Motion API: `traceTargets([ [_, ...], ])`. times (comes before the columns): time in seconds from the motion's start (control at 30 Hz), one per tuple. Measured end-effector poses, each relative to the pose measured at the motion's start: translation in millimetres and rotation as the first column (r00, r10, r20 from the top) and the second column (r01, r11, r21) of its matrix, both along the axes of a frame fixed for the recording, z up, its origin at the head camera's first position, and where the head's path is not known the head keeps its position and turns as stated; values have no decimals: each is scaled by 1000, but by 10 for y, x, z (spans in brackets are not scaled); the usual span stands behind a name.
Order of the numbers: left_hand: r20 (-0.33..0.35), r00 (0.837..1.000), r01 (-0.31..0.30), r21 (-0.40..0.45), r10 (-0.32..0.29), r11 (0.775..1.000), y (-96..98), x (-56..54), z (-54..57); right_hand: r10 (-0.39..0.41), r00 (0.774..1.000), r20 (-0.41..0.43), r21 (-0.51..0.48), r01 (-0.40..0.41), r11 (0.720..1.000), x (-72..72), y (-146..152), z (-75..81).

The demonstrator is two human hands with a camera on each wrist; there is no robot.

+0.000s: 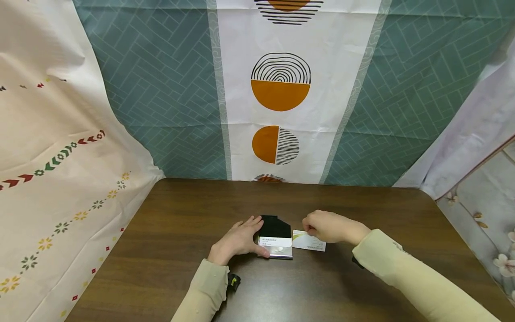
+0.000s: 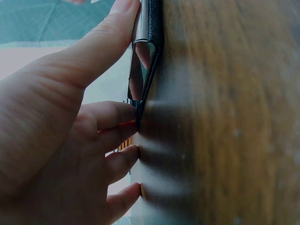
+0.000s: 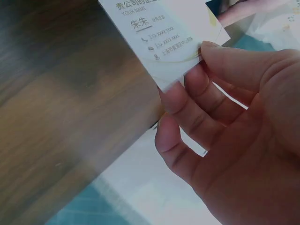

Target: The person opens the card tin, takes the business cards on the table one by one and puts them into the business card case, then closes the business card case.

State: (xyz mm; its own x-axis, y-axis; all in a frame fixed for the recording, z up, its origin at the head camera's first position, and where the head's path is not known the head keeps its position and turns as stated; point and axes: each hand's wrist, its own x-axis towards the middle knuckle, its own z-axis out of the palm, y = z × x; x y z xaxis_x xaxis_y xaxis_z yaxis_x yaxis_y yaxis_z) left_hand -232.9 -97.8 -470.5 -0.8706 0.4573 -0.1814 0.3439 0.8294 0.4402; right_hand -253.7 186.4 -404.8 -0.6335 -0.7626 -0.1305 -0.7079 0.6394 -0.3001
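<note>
A black business card case point(image 1: 275, 227) lies unfolded on the table, its metal tray point(image 1: 280, 256) toward me and a white card point(image 1: 274, 242) showing in it. My left hand point(image 1: 238, 243) rests over the case's left side with fingers spread. Its thumb point(image 2: 101, 40) presses the metal part, and the fingertips reach down to the lid and the table. Right of the case, my right hand point(image 1: 331, 226) pinches a white business card point(image 3: 164, 35) by one end between thumb and fingers. That card is printed with text and a yellow-green curve, and its other end points toward me.
The brown wooden table point(image 1: 181, 223) carries the case. A patterned cloth point(image 1: 277, 94) hangs along its back edge, with a cream cloth point(image 1: 60, 179) at the left and a pale floral one point(image 1: 495, 223) at the right. Dark straps sit near both cuffs.
</note>
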Motion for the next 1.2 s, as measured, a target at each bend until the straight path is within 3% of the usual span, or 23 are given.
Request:
traceTargets([
  [0.33, -3, 1000, 2, 10, -2, 1000, 1, -13, -9, -7, 999, -52, 34, 9, 999, -124, -259, 144],
  [0.53, -5, 1000, 3, 5, -3, 1000, 2, -11, 7, -7, 999, -39, -2, 6, 1000, -201, -413, 201],
  [0.8, -2, 1000, 0, -5, 0, 1000, 0, -21, -16, 10, 1000, 0, -43, -10, 999, -262, -624, 111],
  [1.2, 10, 1000, -6, 13, 6, 1000, -2, -22, -10, 60, 998, -6, -91, -61, 994, -288, -819, -72],
])
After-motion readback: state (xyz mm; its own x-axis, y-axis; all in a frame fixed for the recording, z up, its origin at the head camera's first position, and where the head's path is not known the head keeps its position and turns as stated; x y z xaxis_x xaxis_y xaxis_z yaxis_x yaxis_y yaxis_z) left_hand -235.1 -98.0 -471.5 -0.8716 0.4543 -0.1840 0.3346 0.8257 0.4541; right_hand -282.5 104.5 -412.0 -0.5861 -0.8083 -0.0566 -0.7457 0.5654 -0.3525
